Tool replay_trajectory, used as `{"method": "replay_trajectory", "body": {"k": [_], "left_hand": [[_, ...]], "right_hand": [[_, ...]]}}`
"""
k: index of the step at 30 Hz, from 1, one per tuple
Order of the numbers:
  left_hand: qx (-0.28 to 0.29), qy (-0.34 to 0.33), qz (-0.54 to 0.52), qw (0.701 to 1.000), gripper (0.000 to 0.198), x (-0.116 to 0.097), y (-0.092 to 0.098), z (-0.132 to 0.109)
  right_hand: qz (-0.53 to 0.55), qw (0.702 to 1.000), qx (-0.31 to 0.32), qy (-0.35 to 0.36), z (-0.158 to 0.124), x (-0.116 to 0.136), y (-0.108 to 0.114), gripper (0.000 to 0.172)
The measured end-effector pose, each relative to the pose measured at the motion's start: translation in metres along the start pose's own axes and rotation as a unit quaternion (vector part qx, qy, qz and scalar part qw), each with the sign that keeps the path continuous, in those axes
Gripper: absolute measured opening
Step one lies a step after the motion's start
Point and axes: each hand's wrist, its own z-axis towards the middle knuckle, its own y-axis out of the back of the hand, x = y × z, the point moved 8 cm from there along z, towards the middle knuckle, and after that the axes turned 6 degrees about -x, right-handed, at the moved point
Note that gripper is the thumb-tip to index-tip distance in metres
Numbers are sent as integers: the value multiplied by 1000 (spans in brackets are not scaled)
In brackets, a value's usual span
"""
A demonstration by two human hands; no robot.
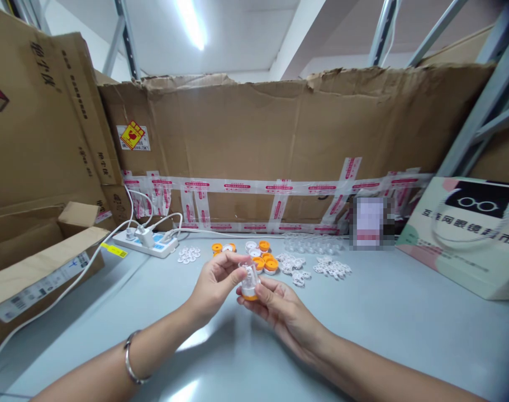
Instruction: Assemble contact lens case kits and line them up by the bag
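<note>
Clear-topped container [250,285], white-banded, orange-based

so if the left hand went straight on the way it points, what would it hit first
The left hand would first meet the clear-topped piece it is touching; beyond that, probably the orange-and-white caps, though depth is hard to judge here.

Bright white light from a ceiling tube [191,22], pale glare on the tabletop [380,329] (wide-angle stretch toward the edges).
</note>
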Motion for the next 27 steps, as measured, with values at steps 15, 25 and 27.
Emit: {"method": "replay_trajectory", "body": {"k": [15, 25, 27], "left_hand": [[-19, -12, 12, 1000, 27, -10, -5, -3], [58, 26, -45, 997, 33, -5, -14, -5], [68, 34, -40, 996, 32, -4, -15, -5]], "right_hand": [[-29, 999, -17, 30, 0, 7, 0, 31], [-13, 999, 29, 17, -4, 3, -7, 31], [-3, 999, 30, 16, -4, 3, -7, 30]]}}
